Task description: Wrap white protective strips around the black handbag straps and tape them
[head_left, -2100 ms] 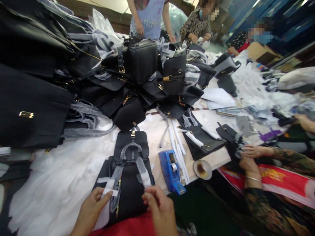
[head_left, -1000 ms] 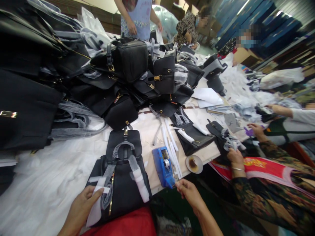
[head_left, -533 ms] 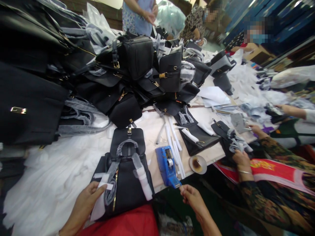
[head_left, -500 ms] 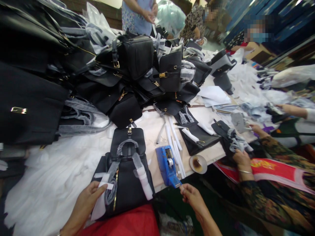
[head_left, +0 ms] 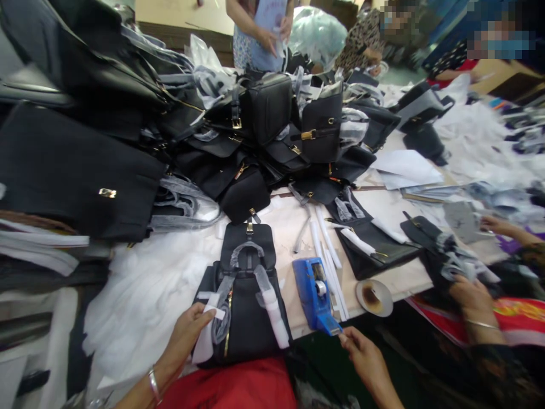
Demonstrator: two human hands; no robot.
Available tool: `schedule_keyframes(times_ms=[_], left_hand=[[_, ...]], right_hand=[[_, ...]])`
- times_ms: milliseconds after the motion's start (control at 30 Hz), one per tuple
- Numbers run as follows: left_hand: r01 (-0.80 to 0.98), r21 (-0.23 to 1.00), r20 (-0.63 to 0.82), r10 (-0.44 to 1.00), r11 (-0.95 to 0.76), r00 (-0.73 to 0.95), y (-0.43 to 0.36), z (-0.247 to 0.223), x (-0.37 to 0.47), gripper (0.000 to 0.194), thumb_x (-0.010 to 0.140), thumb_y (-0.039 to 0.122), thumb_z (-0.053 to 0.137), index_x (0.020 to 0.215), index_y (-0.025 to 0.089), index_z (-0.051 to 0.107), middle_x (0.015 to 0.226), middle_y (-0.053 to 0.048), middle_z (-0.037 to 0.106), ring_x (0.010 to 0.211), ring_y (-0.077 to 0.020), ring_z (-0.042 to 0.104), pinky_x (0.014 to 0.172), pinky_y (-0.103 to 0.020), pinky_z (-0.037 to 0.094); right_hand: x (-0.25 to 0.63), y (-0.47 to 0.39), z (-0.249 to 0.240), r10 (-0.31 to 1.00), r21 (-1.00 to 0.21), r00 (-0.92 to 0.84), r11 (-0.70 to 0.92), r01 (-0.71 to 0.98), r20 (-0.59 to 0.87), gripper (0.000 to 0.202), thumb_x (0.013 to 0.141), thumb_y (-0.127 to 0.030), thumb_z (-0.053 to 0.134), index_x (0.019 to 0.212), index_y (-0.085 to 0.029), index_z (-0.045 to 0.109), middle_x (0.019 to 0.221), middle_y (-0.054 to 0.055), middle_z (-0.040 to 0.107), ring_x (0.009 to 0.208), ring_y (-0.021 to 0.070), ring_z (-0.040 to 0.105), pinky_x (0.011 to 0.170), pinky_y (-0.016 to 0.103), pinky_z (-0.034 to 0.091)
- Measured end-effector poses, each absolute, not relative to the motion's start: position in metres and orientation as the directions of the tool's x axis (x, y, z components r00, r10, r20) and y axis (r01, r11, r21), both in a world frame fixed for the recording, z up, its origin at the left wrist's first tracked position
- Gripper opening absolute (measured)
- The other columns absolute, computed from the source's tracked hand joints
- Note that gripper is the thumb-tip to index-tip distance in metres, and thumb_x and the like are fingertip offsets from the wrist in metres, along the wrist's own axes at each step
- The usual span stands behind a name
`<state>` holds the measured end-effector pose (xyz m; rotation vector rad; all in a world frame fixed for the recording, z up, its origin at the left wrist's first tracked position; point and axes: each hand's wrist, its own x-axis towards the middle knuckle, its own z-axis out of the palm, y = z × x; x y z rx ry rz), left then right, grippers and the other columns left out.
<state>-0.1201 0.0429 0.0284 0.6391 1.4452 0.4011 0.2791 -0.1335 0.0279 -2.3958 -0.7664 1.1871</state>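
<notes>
A black backpack (head_left: 251, 329) with gold-coloured hardware lies in front of me, its flap turned up towards the pile. My left hand (head_left: 189, 329) is closed at its left side, pinching a white foam sheet (head_left: 204, 343) beside a plastic-wrapped strap (head_left: 222, 318). The right strap has a white foam wrap (head_left: 275, 321) around it. At the table's edge stands a blue tape dispenser (head_left: 309, 292). My right hand (head_left: 361, 352) pinches at its front cutting edge, where the tape comes out; the tape itself is barely visible.
Black bags (head_left: 272, 113) are heaped across the back. White sheeting (head_left: 149, 289) lies on the left. Right of the dispenser are white foam strips (head_left: 330, 267), a stained round dish (head_left: 374, 297) and a flat black bag (head_left: 383, 244). A co-worker's hand (head_left: 472, 295) works at the right; other people stand beyond.
The view has turned left, so everything sits further right in the picture. Both hands keep nearly the same places at the foam sheet and the dispenser's front.
</notes>
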Motion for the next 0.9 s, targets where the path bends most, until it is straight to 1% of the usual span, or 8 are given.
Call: schedule_keyframes(times_ms=[133, 300, 400, 500, 600, 667, 733, 900], left_hand=[[0.071, 0.643, -0.765, 0.634, 0.763, 0.115, 0.041, 0.023, -0.125, 0.032, 0.072, 0.046, 0.07, 0.075, 0.016, 0.058, 0.061, 0.002, 0.063, 0.051, -0.0136, 0.054, 0.048, -0.021, 0.038], [0.056, 0.649, -0.759, 0.639, 0.759, 0.128, 0.042, 0.022, -0.128, 0.033, 0.071, 0.047, 0.07, 0.074, 0.016, 0.059, 0.062, 0.002, 0.062, 0.053, -0.0147, 0.055, 0.048, -0.022, 0.039], [0.06, 0.65, -0.757, 0.637, 0.758, 0.148, 0.043, 0.024, -0.128, 0.034, 0.07, 0.047, 0.07, 0.075, 0.016, 0.059, 0.063, 0.001, 0.062, 0.053, -0.0151, 0.055, 0.048, -0.023, 0.039], [0.06, 0.649, -0.757, 0.636, 0.758, 0.149, 0.043, 0.024, -0.128, 0.034, 0.07, 0.048, 0.071, 0.073, 0.016, 0.059, 0.062, 0.001, 0.062, 0.052, -0.0149, 0.054, 0.048, -0.023, 0.038], [0.057, 0.647, -0.759, 0.635, 0.76, 0.142, 0.042, 0.02, -0.129, 0.034, 0.07, 0.047, 0.071, 0.075, 0.016, 0.059, 0.063, 0.0, 0.063, 0.052, -0.0148, 0.055, 0.049, -0.022, 0.038], [0.056, 0.645, -0.761, 0.634, 0.762, 0.14, 0.042, 0.019, -0.13, 0.033, 0.071, 0.047, 0.07, 0.077, 0.016, 0.059, 0.064, 0.001, 0.063, 0.053, -0.0142, 0.055, 0.049, -0.022, 0.037], [0.059, 0.644, -0.762, 0.633, 0.763, 0.136, 0.042, 0.019, -0.13, 0.032, 0.072, 0.046, 0.07, 0.076, 0.016, 0.059, 0.062, 0.002, 0.061, 0.053, -0.0133, 0.053, 0.049, -0.021, 0.036], [0.069, 0.636, -0.769, 0.625, 0.769, 0.135, 0.044, 0.021, -0.128, 0.033, 0.069, 0.047, 0.071, 0.072, 0.016, 0.058, 0.06, 0.002, 0.06, 0.051, -0.0124, 0.05, 0.048, -0.021, 0.035]], right_hand=[[0.273, -0.14, 0.022, 0.645, -0.649, 0.477, -0.738, 0.185, -0.598, 0.034, 0.075, -0.055, 0.06, 0.077, -0.021, 0.064, 0.07, 0.0, 0.056, 0.064, 0.017, 0.052, 0.059, 0.026, 0.045], [0.27, -0.143, 0.02, 0.61, -0.676, 0.521, -0.733, 0.084, -0.597, 0.036, 0.07, -0.055, 0.066, 0.081, -0.021, 0.068, 0.073, 0.002, 0.06, 0.068, 0.0198, 0.056, 0.061, 0.029, 0.048], [0.275, -0.143, 0.017, 0.63, -0.624, 0.474, -0.757, 0.195, -0.616, 0.033, 0.067, -0.054, 0.064, 0.073, -0.022, 0.067, 0.068, 0.002, 0.062, 0.066, 0.0214, 0.058, 0.059, 0.029, 0.048], [0.272, -0.142, 0.017, 0.631, -0.476, 0.464, -0.774, 0.417, -0.622, 0.029, 0.068, -0.053, 0.059, 0.063, -0.024, 0.063, 0.061, 0.002, 0.063, 0.061, 0.0226, 0.059, 0.058, 0.03, 0.045], [0.248, -0.135, 0.032, 0.64, -0.432, 0.529, -0.768, 0.473, -0.558, 0.03, 0.074, -0.055, 0.053, 0.073, -0.027, 0.065, 0.07, 0.003, 0.068, 0.067, 0.0252, 0.064, 0.063, 0.031, 0.047], [0.219, -0.125, 0.051, 0.677, -0.487, 0.553, -0.735, 0.472, -0.485, 0.032, 0.078, -0.056, 0.052, 0.085, -0.029, 0.067, 0.087, 0.005, 0.071, 0.079, 0.0263, 0.066, 0.072, 0.03, 0.049], [0.184, -0.111, 0.071, 0.759, -0.594, 0.47, -0.648, 0.477, -0.45, 0.03, 0.082, -0.053, 0.053, 0.091, -0.03, 0.068, 0.097, 0.005, 0.071, 0.088, 0.0258, 0.065, 0.079, 0.028, 0.048], [0.097, -0.059, 0.089, 0.882, -0.82, 0.18, -0.472, 0.324, -0.436, 0.024, 0.09, -0.043, 0.049, 0.087, -0.026, 0.067, 0.08, 0.003, 0.066, 0.073, 0.02, 0.061, 0.068, 0.025, 0.046]])
